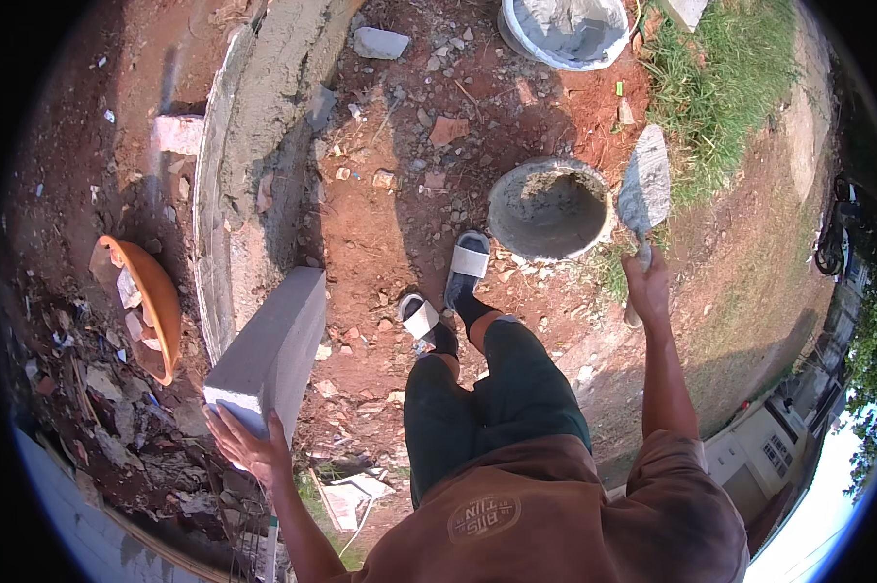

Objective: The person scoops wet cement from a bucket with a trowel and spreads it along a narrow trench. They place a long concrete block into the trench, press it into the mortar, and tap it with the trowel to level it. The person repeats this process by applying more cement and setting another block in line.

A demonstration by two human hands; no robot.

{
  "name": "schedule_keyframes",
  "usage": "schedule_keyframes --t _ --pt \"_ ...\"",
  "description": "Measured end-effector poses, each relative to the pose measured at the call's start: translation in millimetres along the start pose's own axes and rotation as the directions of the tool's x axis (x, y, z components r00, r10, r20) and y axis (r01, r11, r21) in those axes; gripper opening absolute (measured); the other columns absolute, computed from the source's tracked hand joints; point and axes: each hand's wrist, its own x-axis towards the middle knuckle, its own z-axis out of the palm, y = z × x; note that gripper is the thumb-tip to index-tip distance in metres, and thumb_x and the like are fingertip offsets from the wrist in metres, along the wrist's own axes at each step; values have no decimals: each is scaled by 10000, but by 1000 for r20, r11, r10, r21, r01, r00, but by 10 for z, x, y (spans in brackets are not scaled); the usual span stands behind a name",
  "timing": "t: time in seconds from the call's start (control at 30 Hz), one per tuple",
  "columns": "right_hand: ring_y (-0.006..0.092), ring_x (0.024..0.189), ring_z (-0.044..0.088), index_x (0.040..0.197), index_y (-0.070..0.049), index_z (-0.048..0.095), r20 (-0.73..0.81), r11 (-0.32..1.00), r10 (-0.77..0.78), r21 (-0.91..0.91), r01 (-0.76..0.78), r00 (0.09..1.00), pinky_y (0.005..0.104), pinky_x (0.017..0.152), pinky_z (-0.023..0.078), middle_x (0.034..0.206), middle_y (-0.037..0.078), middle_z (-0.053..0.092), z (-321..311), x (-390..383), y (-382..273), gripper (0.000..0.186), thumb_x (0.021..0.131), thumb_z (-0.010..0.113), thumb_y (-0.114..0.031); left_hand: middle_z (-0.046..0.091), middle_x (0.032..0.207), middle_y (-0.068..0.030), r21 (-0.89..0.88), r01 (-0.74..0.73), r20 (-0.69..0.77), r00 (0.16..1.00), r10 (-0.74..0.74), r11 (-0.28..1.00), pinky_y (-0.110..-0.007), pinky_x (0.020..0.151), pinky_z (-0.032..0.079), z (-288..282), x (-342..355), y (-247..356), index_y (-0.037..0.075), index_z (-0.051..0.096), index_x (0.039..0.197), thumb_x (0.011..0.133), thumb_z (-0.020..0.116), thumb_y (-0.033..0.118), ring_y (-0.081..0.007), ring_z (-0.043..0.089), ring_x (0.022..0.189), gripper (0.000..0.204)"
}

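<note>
And here at lower left of the frame is the grey block (281, 335), stretching away from the left grip (249, 452), its long axis running up and rightward, alongside the curving concrete wall (227, 223). The left hand is clearly the nearer, fingers spread over the block's near end (whether they clamp it or merely rest, I cannot tell). Across at right, the right grip (649, 287) is wrapped round the trowel (644, 185), blade toward the top. The count: 1 block, 1 trowel, 1 grey tub (524, 199) right of upper centre, 1 white tub (582, 64) at the top edge, 1 orange basin (165, 301) at left, holding rubble (131, 291).
</note>
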Motion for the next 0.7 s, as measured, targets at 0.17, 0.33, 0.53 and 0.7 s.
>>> schedule_keyframes --t 0.17,0.33,0.53,0.7 --pt "199 700 507 1011 14 544 -334 917 -317 -348 196 888 358 638 435 776 80 542 141 437 1002 339 787 635 -222 244 1462 -176 -9 58 138 989 -56 998 -525 1041 242 -78 119 94 86 227 1439 772 619 435 -384 284 1315 849" --pt "140 645 548 1008 -11 549 -211 850 372 469 -240 904 281 597 478 800 62 569 467 689 952 318 775 648 -205 232 1470 -177 20 97 195 976 -99 995 -517 1058 215 -182 290 183 86 221 1441 786 601 444 -385 270 1324 838" --pt "69 550 481 1005 -2 573 -81 759 317 619 -202 945 225 489 406 677 14 545 678 446 541 292 797 649 -193 199 1471 -207 -6 -89 82 993 89 996 -531 1062 202 -316 509 674 75 229 1430 774 658 316 -395 223 1343 821" --pt "67 630 475 1029 36 577 65 920 10 391 -35 998 239 561 404 719 21 558 655 348 -348 287 824 638 -155 262 1427 -255 -422 -231 168 930 326 877 -525 1054 226 -167 649 1412 -20 268 1386 774 679 245 -430 222 1336 783"
